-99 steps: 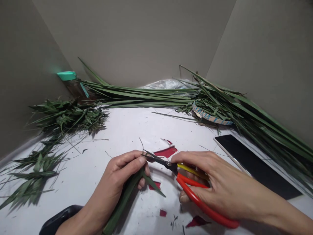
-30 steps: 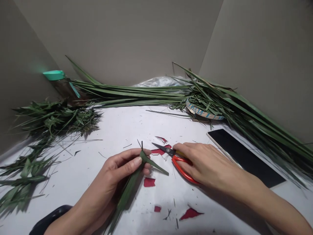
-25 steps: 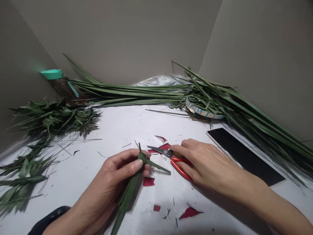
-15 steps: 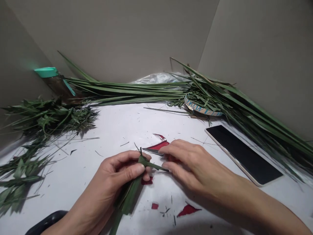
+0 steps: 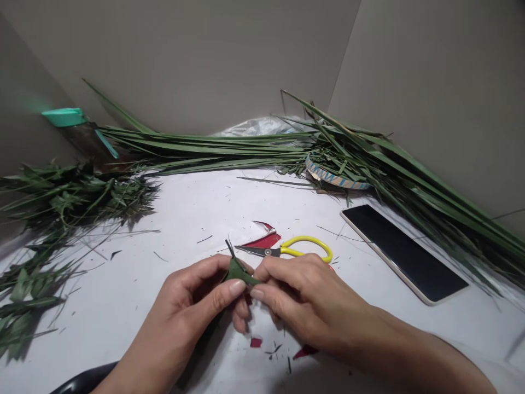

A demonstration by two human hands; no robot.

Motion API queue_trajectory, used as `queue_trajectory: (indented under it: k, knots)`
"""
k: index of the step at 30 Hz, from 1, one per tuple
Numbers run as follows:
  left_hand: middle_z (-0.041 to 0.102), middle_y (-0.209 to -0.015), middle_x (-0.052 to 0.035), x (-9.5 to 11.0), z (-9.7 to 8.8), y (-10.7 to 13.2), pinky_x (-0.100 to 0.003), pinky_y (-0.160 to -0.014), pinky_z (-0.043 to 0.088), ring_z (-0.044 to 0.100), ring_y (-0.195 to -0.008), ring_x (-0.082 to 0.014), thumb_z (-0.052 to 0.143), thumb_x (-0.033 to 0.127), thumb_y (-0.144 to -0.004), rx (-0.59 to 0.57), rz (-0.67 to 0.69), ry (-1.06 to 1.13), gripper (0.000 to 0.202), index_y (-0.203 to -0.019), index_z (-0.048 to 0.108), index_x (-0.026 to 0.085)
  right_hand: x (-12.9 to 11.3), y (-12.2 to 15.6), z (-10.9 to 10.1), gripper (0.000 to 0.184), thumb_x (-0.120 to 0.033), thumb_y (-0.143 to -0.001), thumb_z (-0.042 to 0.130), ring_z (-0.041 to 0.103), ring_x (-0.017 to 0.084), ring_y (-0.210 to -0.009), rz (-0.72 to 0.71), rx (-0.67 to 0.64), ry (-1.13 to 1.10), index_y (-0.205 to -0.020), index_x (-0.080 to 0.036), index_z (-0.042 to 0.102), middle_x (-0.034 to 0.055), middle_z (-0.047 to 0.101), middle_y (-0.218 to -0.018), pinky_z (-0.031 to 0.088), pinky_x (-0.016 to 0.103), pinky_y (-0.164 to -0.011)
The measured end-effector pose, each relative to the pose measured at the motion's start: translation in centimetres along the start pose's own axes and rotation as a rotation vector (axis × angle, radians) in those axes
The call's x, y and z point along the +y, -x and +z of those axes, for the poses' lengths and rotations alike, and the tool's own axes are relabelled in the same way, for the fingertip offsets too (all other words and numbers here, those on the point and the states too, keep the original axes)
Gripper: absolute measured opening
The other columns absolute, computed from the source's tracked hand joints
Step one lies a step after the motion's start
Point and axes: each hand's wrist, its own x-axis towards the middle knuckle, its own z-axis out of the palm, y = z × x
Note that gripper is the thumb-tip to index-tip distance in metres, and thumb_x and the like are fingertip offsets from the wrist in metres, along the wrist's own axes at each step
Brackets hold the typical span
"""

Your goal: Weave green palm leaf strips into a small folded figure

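Observation:
A folded green leaf strip (image 5: pixel 237 271) is pinched between the thumb and fingers of my left hand (image 5: pixel 197 298), with a thin dark tip poking up from its top. The fingers of my right hand (image 5: pixel 299 293) are closed on the strip's right end, close beside the left thumb. Most of the leaf below the fold is hidden behind my left hand. Just beyond my hands, yellow-handled scissors (image 5: pixel 303 239) lie on the white surface, their dark blades pointing left over a red scrap (image 5: pixel 266 239).
A phone (image 5: pixel 404 251) lies at the right. Long green leaves (image 5: pixel 221 148) stretch across the back, beside a round tray with a patterned rim (image 5: pixel 334 178). Leafy sprigs (image 5: pixel 61 194) and a bottle with a turquoise lid (image 5: pixel 68 116) stand left. A black curved object (image 5: pixel 88 377) sits front left.
My right hand has moved left and nearer, closing in on my left hand along the leaf strip. The scissors' yellow handles have come into sight. The view has shifted slightly.

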Motion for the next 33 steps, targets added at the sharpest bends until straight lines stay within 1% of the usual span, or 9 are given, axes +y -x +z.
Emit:
queue_trajectory:
  k: [5,10,15,18,21,23,26,28,33]
  knots:
    - [0.059,-0.053,0.0027,-0.3,0.4,0.4,-0.022,-0.055,0.045,0.054,-0.052,-0.0121,0.065,0.029,-0.086,0.091,0.008,0.007,0.021,-0.066,0.064,0.021,0.0,0.6,1.0,0.018,-0.017,-0.096,0.047,0.049,0.011,-0.065,-0.049,0.064,0.101,-0.081,-0.020,0.057,-0.0045,0.059,-0.074,0.033,0.026,-0.066]
    - [0.055,-0.048,0.0031,-0.5,1.0,0.9,-0.022,-0.049,0.041,0.049,-0.047,-0.0108,0.069,0.030,-0.083,0.163,0.017,0.016,0.024,-0.062,0.063,0.021,0.2,0.7,1.8,0.025,-0.015,-0.095,0.044,0.045,0.010,-0.059,-0.187,0.162,0.087,-0.072,-0.019,0.051,-0.0050,0.053,-0.066,0.030,0.026,-0.060]
    - [0.056,-0.047,0.0041,-0.8,1.0,0.9,-0.022,-0.051,0.041,0.048,-0.046,-0.0101,0.068,0.029,-0.084,0.160,-0.040,0.077,0.024,-0.062,0.062,0.021,0.2,0.5,2.0,0.027,-0.012,-0.096,0.040,0.048,0.010,-0.061,-0.169,0.072,0.051,-0.073,-0.018,0.055,-0.0037,0.059,-0.071,0.033,0.026,-0.065]
    - [0.058,-0.049,0.0035,-0.6,0.8,0.5,-0.023,-0.058,0.044,0.052,-0.051,-0.0112,0.066,0.028,-0.086,0.129,-0.058,0.104,0.024,-0.063,0.062,0.020,0.2,0.5,1.7,0.024,-0.010,-0.094,0.043,0.050,0.010,-0.064,-0.169,0.070,0.049,-0.077,-0.017,0.058,-0.0033,0.060,-0.073,0.035,0.024,-0.067]
    - [0.062,-0.053,0.0036,-0.1,0.3,0.0,-0.024,-0.064,0.045,0.057,-0.057,-0.0131,0.065,0.026,-0.087,0.071,-0.068,0.147,0.013,-0.075,0.065,0.021,-0.1,0.5,1.2,0.019,-0.010,-0.092,0.049,0.047,0.007,-0.057,-0.127,0.131,-0.041,-0.077,-0.018,0.058,-0.0054,0.058,-0.068,0.035,0.020,-0.061]
    - [0.062,-0.055,0.0042,0.1,0.0,-0.2,-0.024,-0.064,0.045,0.057,-0.058,-0.0127,0.064,0.026,-0.088,0.050,-0.083,0.185,0.008,-0.081,0.066,0.022,-0.3,0.5,0.8,0.020,-0.010,-0.091,0.051,0.047,0.006,-0.053,-0.138,0.131,-0.154,-0.074,-0.018,0.059,-0.0070,0.057,-0.064,0.035,0.017,-0.056]
    - [0.062,-0.054,0.0026,-0.1,-0.3,-0.3,-0.022,-0.060,0.042,0.055,-0.055,-0.0111,0.061,0.027,-0.091,-0.011,-0.091,0.236,0.016,-0.077,0.066,0.019,-0.6,0.4,0.1,0.029,-0.012,-0.093,0.048,0.047,0.005,-0.052,-0.141,0.130,-0.258,-0.066,-0.018,0.057,-0.0072,0.054,-0.059,0.036,0.016,-0.056]
    - [0.062,-0.053,0.0014,-0.2,-0.3,-0.4,-0.023,-0.057,0.041,0.052,-0.051,-0.0102,0.059,0.028,-0.092,-0.052,-0.101,0.275,0.021,-0.075,0.066,0.017,-0.6,0.4,-0.3,0.030,-0.013,-0.094,0.049,0.048,0.006,-0.054,-0.124,0.194,-0.250,-0.065,-0.018,0.057,-0.0071,0.054,-0.059,0.038,0.016,-0.058]
    - [0.058,-0.047,0.0011,0.0,0.2,-0.4,-0.025,-0.059,0.043,0.049,-0.046,-0.0096,0.056,0.028,-0.094,-0.108,-0.129,0.340,0.024,-0.079,0.069,0.015,-0.1,0.2,-0.9,0.012,-0.008,-0.087,0.059,0.054,0.007,-0.061,-0.172,0.401,-0.131,-0.080,-0.016,0.064,-0.0053,0.062,-0.068,0.041,0.018,-0.061]
